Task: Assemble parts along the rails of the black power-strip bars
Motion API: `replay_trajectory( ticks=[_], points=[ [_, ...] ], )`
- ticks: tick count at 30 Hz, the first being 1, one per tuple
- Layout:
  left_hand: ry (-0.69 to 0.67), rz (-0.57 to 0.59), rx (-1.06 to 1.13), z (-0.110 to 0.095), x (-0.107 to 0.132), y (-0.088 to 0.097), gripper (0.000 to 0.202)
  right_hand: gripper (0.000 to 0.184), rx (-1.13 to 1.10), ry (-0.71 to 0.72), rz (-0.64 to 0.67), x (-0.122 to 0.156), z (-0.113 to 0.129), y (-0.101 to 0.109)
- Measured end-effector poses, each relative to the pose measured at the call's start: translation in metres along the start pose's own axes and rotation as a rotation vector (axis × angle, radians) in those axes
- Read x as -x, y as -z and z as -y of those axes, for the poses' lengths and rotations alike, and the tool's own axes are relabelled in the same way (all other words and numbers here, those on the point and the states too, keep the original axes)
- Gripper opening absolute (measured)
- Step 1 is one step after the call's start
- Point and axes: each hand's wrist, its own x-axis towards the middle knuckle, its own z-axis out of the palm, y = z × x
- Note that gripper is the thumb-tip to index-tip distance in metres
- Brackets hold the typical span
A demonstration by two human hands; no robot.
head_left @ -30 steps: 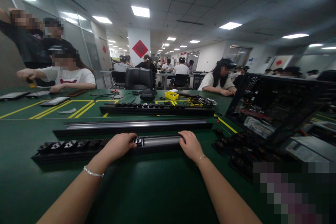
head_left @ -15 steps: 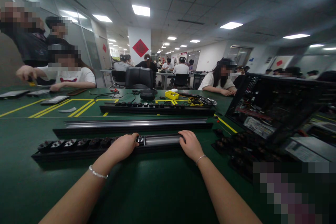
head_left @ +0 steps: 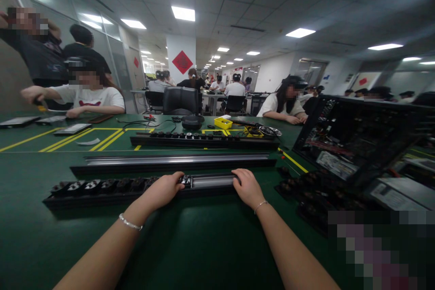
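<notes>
A long black rail (head_left: 136, 199) lies across the near part of the bench, with a silvery channel (head_left: 214, 181) showing at its right. Several black and white modules with metal prongs (head_left: 91, 186) sit in a row along its left part. My left hand (head_left: 163, 191) is closed around a pronged module (head_left: 186, 180), thumb and fingers at its sides, at the right end of the row. That hand hides part of the row. At the rail's right end, my right hand (head_left: 247, 186) grips the edges with curled fingers.
Behind lie an unfilled rail (head_left: 176, 161) and another module-filled rail (head_left: 204, 142). Loose black modules (head_left: 302, 188) and an opened computer case (head_left: 350, 136) stand to the right. A yellow tray (head_left: 223, 122) is farther back. Co-workers (head_left: 97, 97) sit across the bench.
My left hand has slid slightly right along the rail with the pronged module. My right hand stays at the rail's end.
</notes>
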Motion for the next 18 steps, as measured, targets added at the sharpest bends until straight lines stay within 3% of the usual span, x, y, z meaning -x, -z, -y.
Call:
replay_trajectory(
  ticks=[18],
  points=[
    [0.034, 0.005, 0.108, 0.0051, -0.0037, -0.0035, 0.046, 0.033, 0.011, -0.001, 0.002, 0.0001, -0.0008, -0.0012]
  ],
)
